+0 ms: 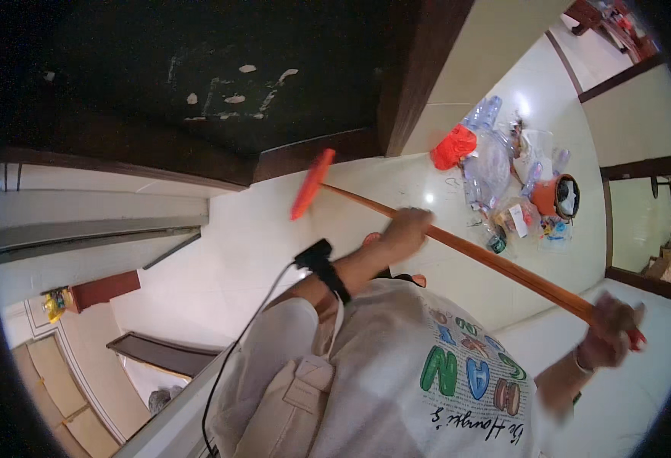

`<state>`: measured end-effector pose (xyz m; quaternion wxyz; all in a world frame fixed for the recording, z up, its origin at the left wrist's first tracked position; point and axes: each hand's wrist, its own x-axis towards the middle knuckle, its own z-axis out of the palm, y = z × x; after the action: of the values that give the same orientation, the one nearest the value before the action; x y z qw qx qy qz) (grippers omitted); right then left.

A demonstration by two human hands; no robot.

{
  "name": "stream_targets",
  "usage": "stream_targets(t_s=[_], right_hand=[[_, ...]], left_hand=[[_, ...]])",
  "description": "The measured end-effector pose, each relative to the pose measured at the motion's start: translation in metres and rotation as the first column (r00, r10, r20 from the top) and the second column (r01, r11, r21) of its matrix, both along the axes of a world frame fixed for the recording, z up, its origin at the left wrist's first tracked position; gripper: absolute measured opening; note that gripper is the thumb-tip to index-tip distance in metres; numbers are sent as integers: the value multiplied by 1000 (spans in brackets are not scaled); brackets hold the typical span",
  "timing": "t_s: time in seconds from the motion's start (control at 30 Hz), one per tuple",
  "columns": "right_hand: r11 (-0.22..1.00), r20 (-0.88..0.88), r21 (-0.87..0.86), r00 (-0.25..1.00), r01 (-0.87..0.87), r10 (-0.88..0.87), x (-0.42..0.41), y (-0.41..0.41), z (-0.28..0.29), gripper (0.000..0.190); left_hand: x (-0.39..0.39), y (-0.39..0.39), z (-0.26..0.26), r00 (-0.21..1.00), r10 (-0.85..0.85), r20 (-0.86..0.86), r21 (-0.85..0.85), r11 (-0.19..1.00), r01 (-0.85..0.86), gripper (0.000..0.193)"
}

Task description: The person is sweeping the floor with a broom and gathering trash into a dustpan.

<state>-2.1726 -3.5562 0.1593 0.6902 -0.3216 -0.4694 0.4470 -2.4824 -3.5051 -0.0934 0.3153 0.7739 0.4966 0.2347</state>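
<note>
My left hand (407,232) is shut around the middle of a long brown wooden handle (495,264), with a black device strapped on the wrist above it. The handle's upper end, with a red tip, is held in my right hand (613,329), which is blurred; a thin band circles that wrist. At the far end of the handle, a long, narrow red head (312,184), perhaps of a broom, is at the pale floor beside dark wood. Its bristles or blade cannot be made out. My feet show partly beyond my printed white shirt.
Right of the handle lies a heap of plastic bottles (487,111), a red plastic bag (454,147), clear bags (488,166) and a brown bucket (546,196). Dark wooden furniture or framing (324,153) stands at upper left. A black cable (235,343) runs from the wrist device.
</note>
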Motion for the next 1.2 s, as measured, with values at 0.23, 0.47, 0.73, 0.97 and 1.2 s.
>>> stream_targets(t_s=[0.23, 0.47, 0.73, 0.97, 1.2], right_hand=[[611, 141, -469, 629, -638, 765, -168, 71, -105, 14], [939, 426, -201, 838, -279, 340, -124, 85, -60, 14], [848, 416, -467, 784, -251, 461, -167, 123, -63, 12], [886, 294, -226, 838, -406, 459, -200, 122, -38, 14], [920, 374, -251, 847, -301, 379, -200, 106, -39, 20]], left_hand=[[-201, -10, -70, 847, 387, -364, -224, 847, -483, 9], [-131, 21, -49, 944, 245, -223, -4, 968, -252, 12], [-183, 24, -44, 824, 501, -264, 40, 859, -510, 24], [-176, 26, -44, 875, 334, -350, 30, 938, -346, 15], [-191, 10, -23, 867, 261, -423, -39, 951, -306, 17]])
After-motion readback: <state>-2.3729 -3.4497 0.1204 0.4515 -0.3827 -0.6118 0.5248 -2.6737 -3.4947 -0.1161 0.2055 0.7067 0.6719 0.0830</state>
